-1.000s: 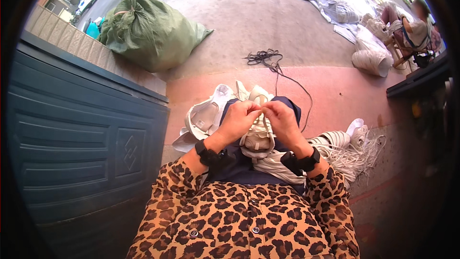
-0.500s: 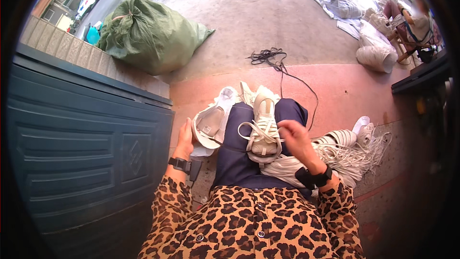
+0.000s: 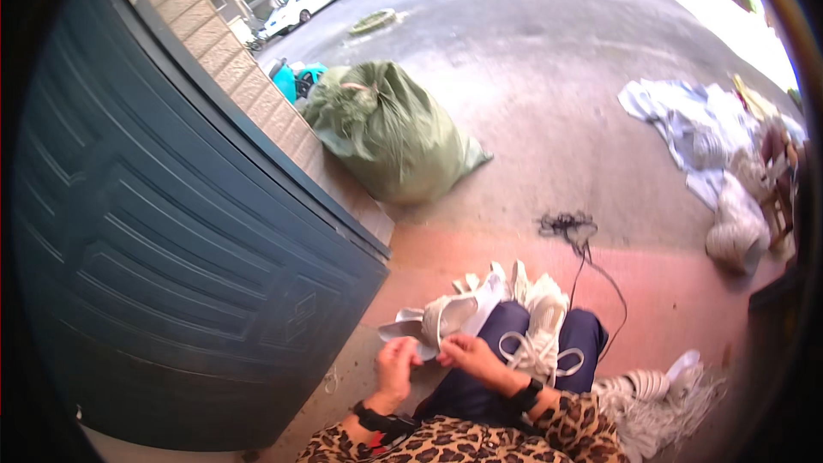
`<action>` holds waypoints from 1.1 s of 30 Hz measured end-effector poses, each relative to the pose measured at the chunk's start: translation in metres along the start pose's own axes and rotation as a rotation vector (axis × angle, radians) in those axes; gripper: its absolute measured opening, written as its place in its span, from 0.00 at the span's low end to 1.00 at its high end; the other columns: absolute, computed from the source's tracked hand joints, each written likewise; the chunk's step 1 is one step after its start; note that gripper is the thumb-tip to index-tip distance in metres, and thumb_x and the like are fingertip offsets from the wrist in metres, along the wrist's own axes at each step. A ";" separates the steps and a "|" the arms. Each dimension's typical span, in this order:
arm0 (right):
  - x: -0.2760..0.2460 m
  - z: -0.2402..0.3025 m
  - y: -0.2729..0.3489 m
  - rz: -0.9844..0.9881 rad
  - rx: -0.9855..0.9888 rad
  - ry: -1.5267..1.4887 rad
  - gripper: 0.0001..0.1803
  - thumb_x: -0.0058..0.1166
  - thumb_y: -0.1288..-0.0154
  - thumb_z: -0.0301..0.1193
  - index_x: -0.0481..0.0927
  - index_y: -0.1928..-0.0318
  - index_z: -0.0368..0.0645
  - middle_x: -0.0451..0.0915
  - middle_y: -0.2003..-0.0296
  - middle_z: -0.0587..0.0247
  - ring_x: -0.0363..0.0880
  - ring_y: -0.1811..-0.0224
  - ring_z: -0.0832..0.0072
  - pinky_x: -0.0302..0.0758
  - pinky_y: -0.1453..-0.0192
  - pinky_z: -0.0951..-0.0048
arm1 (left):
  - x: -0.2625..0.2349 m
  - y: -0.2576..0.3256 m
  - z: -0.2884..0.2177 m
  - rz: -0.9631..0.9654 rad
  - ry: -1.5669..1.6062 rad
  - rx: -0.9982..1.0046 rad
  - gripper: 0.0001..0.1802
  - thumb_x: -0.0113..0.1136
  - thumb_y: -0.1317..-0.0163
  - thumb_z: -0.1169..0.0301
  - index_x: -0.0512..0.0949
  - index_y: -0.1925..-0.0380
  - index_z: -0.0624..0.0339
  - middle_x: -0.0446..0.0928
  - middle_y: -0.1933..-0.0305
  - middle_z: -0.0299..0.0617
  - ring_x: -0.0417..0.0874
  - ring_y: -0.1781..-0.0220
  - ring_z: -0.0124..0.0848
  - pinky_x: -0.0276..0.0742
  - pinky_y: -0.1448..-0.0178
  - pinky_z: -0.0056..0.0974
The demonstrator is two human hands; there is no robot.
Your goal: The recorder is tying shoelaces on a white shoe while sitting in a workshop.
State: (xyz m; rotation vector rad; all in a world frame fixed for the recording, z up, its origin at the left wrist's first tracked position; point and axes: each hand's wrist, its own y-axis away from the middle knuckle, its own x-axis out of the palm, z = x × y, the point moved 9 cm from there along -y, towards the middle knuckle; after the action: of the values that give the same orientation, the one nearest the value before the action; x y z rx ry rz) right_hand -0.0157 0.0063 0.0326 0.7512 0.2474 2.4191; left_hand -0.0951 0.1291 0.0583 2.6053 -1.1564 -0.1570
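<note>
Right grip (image 3: 470, 355) had moved from laced shoe (image 3: 549, 322) to beside left grip (image 3: 396, 370); fingers of each curled, whether clamped on anything, could not tell. Laced shoe lay right of both. Open pale shoe (image 3: 445, 315) lay just beyond right grip; work apparently shifted there.

A dark blue door (image 3: 189, 240) is filling the left side, and a tan wall (image 3: 193, 21) is running along beyond it. A green sack (image 3: 399, 137), tied at the neck, is slumping beside the wall, with a teal object (image 3: 283, 81) showing behind it. A black cord (image 3: 567, 225) is lying in a tangle, one strand curving across the pink floor (image 3: 669, 283). Pale cloths (image 3: 686, 120) are spreading at right, with a white bundle (image 3: 737, 231) resting near them. Farther off, a white car (image 3: 309, 6) is standing near a round rim (image 3: 373, 21).
</note>
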 end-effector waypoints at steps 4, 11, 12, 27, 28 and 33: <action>-0.015 -0.015 0.018 -0.036 0.113 0.080 0.18 0.47 0.35 0.41 0.76 0.60 0.38 0.78 0.68 0.66 0.74 0.66 0.81 0.70 0.61 0.80 | -0.052 -0.063 0.003 -0.151 -0.035 0.042 0.08 0.53 0.38 0.65 0.71 0.64 0.56 0.72 0.72 0.32 0.72 0.73 0.22 0.69 0.69 0.27; -0.042 -0.051 0.009 -0.199 0.092 -0.046 0.22 0.52 0.38 0.37 0.68 0.49 0.34 0.76 0.59 0.62 0.75 0.61 0.79 0.72 0.60 0.79 | 0.025 -0.091 0.176 0.316 0.374 -0.684 0.24 0.40 0.35 0.50 0.70 0.46 0.50 0.72 0.46 0.37 0.72 0.45 0.36 0.67 0.40 0.46; -0.061 -0.062 0.008 -0.344 0.065 -0.128 0.27 0.53 0.39 0.36 0.64 0.45 0.32 0.76 0.59 0.61 0.74 0.60 0.79 0.71 0.62 0.81 | 0.035 -0.086 0.156 0.324 0.340 -0.672 0.23 0.41 0.35 0.52 0.69 0.46 0.51 0.72 0.46 0.35 0.72 0.45 0.33 0.66 0.40 0.43; -0.054 -0.018 -0.004 -0.191 -0.034 -0.192 0.14 0.49 0.37 0.33 0.73 0.59 0.33 0.77 0.67 0.64 0.73 0.66 0.80 0.72 0.65 0.78 | 0.036 -0.096 0.065 0.726 0.427 -0.432 0.20 0.48 0.36 0.63 0.68 0.48 0.62 0.74 0.51 0.41 0.74 0.49 0.30 0.67 0.42 0.36; -0.054 -0.012 0.004 -0.197 -0.071 -0.194 0.14 0.48 0.37 0.32 0.74 0.58 0.33 0.77 0.66 0.64 0.73 0.66 0.81 0.71 0.64 0.78 | 0.024 -0.114 0.095 0.538 0.243 -0.439 0.19 0.47 0.36 0.62 0.69 0.49 0.62 0.75 0.53 0.42 0.75 0.50 0.30 0.68 0.44 0.36; -0.052 -0.029 0.007 -0.149 -0.038 -0.166 0.15 0.46 0.35 0.29 0.72 0.51 0.34 0.77 0.57 0.64 0.75 0.57 0.78 0.71 0.51 0.75 | -0.003 -0.139 0.173 0.513 -0.452 -0.159 0.13 0.49 0.38 0.69 0.72 0.56 0.64 0.75 0.55 0.44 0.75 0.52 0.28 0.70 0.46 0.36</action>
State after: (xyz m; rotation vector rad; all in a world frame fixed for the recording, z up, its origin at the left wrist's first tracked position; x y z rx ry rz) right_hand -0.0011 -0.0296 -0.0130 0.8791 0.1835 2.2023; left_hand -0.0352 0.1831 -0.1490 2.1045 -1.8337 -0.7158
